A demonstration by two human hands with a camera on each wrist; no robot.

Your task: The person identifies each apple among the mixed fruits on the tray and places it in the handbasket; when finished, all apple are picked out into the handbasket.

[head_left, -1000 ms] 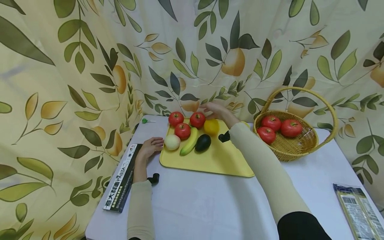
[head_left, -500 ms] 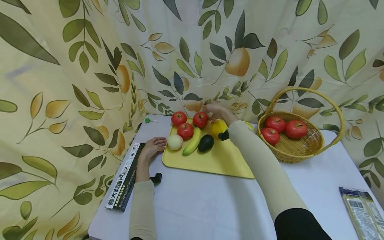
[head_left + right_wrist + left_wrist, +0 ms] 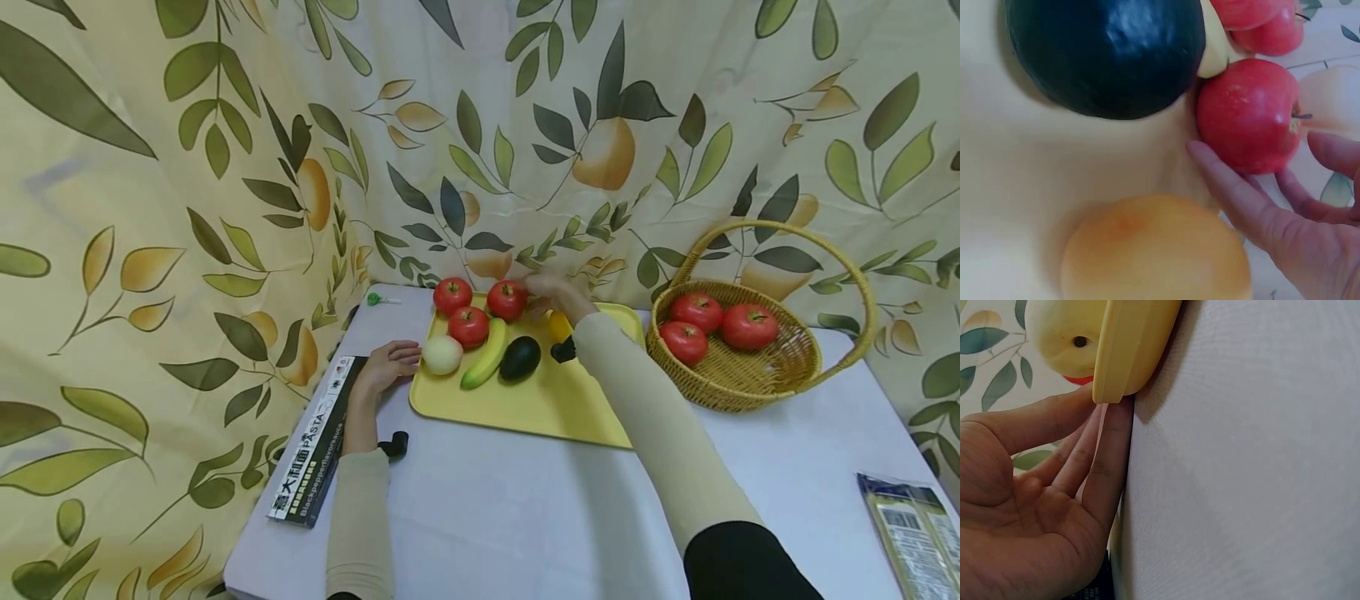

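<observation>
My left hand (image 3: 386, 367) rests at the left edge of a yellow tray (image 3: 517, 417), fingers extended. In the left wrist view its thumb and fingertips are right at the rim, below a pale round fruit (image 3: 1063, 337). My right hand (image 3: 558, 296) reaches over the tray's back edge, covering part of an orange-yellow fruit (image 3: 559, 327). In the right wrist view, its fingertips meet the side of a red apple (image 3: 1244, 115), the thumb spread apart. Also on the tray are two more red apples (image 3: 468, 327), a banana (image 3: 485, 357) and a dark oval fruit (image 3: 521, 358).
Right of the tray stands a wicker basket (image 3: 750, 392) with a tall handle, holding three red fruits. A black pasta box (image 3: 315, 450) lies at the left. A flat packet (image 3: 911, 525) lies at the front right. A small green-topped item (image 3: 373, 298) sits behind the tray.
My right hand has come down from above the back of the tray to the side of the rear apple. The left hand stays at the tray's edge. The head view has shifted slightly.
</observation>
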